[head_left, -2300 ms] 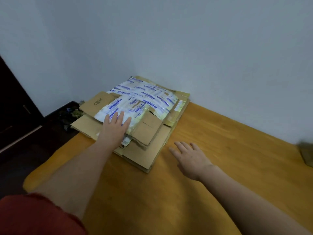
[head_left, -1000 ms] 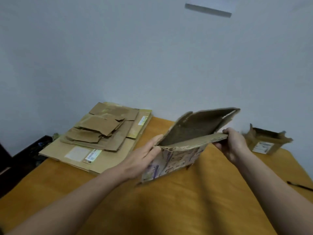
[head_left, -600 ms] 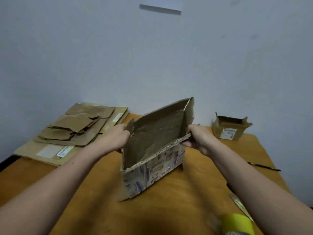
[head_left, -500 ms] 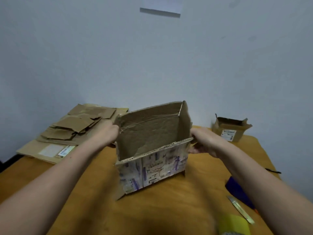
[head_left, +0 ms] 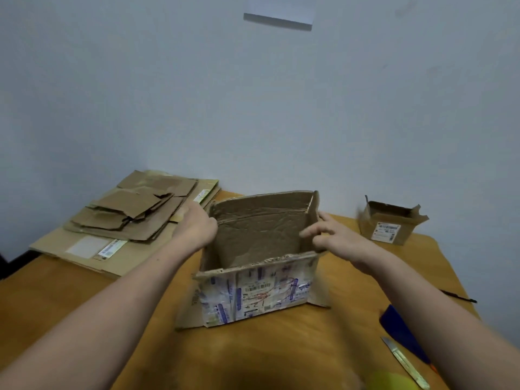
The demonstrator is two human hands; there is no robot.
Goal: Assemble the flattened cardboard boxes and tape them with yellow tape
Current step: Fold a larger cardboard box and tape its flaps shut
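Observation:
An opened cardboard box (head_left: 259, 288) stands upright on the wooden table (head_left: 84, 299), its near face covered in printed labels and its top open. My left hand (head_left: 195, 226) holds the box's left end near the top; its fingers are hidden behind the wall. At the right wall's upper edge, my right hand (head_left: 334, 237) pinches the cardboard with its index finger reaching inside. A stack of flattened cardboard boxes (head_left: 126, 220) lies at the back left. The yellow tape roll (head_left: 389, 381) shows blurred at the bottom right edge.
A small open cardboard box (head_left: 391, 222) with a white label stands at the back right by the wall. A utility knife (head_left: 405, 361), a dark blue object (head_left: 402, 333) and a black pen (head_left: 458, 296) lie along the table's right side.
The top flattened box came off the stack and was carried to the middle of the table. Both hands pulled it open from flat into a squared upright box.

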